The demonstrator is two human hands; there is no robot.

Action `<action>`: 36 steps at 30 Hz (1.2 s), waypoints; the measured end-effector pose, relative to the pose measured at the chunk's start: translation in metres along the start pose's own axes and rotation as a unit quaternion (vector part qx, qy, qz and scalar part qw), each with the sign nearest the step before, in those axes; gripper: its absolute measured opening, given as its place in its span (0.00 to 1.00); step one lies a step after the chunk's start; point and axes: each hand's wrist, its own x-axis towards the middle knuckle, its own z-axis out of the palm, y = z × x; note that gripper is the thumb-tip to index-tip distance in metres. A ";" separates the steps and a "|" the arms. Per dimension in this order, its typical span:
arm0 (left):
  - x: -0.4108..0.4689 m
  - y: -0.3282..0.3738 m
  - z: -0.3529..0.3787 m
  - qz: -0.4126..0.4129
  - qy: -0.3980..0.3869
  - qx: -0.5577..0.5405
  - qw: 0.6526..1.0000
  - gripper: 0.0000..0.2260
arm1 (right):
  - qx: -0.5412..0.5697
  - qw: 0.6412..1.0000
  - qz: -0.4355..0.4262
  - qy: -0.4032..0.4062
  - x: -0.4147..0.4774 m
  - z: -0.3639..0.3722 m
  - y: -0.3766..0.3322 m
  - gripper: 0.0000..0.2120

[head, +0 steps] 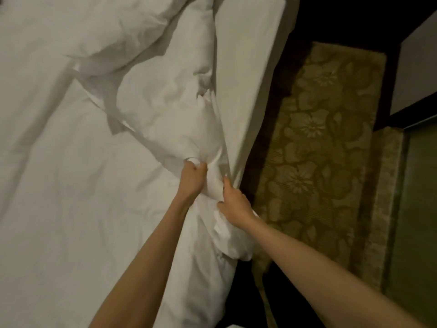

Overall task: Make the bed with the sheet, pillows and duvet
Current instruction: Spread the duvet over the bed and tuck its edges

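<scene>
A white duvet [163,107] lies crumpled along the right side of the bed, on top of the white sheet [59,162]. My left hand [192,177] grips a bunched fold of the duvet near the bed's right edge. Just to its right, my right hand [233,201] holds another gathered part of the same duvet, which hangs over the edge below it. A puffy white mass, pillow or duvet, [113,31] sits at the top of the bed; I cannot tell which.
The mattress side [250,67] runs diagonally down the right of the bed. Beside it lies a floral patterned carpet [314,143] between dark floor strips. A pale panel [416,62] and a greenish surface [418,209] stand at the far right.
</scene>
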 end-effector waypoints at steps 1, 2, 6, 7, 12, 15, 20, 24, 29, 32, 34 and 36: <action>-0.004 0.016 0.006 0.034 -0.018 0.013 0.999 0.11 | 0.026 0.999 0.006 0.019 -0.001 -0.010 0.000 0.27; -0.009 0.031 0.012 0.075 -0.041 0.026 0.996 0.12 | 0.064 0.997 0.018 0.030 -0.002 -0.023 0.001 0.21; -0.034 0.100 0.048 0.175 -0.109 0.061 0.977 0.12 | 0.164 0.983 0.021 0.079 -0.008 -0.083 0.025 0.18; -0.041 0.117 0.059 0.187 -0.120 0.060 0.973 0.10 | 0.173 0.981 0.022 0.086 -0.009 -0.097 0.035 0.18; -0.072 0.176 0.112 0.228 -0.172 0.053 0.957 0.10 | 0.280 0.950 0.013 0.136 -0.047 -0.165 0.065 0.07; -0.092 0.192 0.143 0.240 -0.202 0.065 0.947 0.09 | 0.296 0.944 0.034 0.144 -0.068 -0.180 0.097 0.05; -0.115 0.192 0.183 0.204 -0.235 0.056 0.949 0.09 | 0.307 0.930 0.106 0.174 -0.085 -0.192 0.149 0.07; -0.114 0.179 0.200 0.129 -0.275 0.128 0.944 0.19 | 0.271 0.942 0.157 0.119 -0.082 -0.196 0.196 0.13; -0.113 0.145 0.191 0.101 -0.232 0.162 0.954 0.18 | 0.230 0.949 0.175 0.127 -0.081 -0.202 0.228 0.04; -0.114 0.136 0.178 0.082 -0.206 0.141 0.965 0.17 | 0.220 0.955 0.168 0.109 -0.084 -0.207 0.227 0.09; -0.114 0.131 0.169 0.074 -0.177 0.126 0.973 0.16 | 0.202 0.962 0.150 0.102 -0.082 -0.210 0.225 0.09; -0.112 0.128 0.159 0.074 -0.146 0.103 0.981 0.15 | 0.212 0.962 0.135 0.104 -0.082 -0.215 0.213 0.06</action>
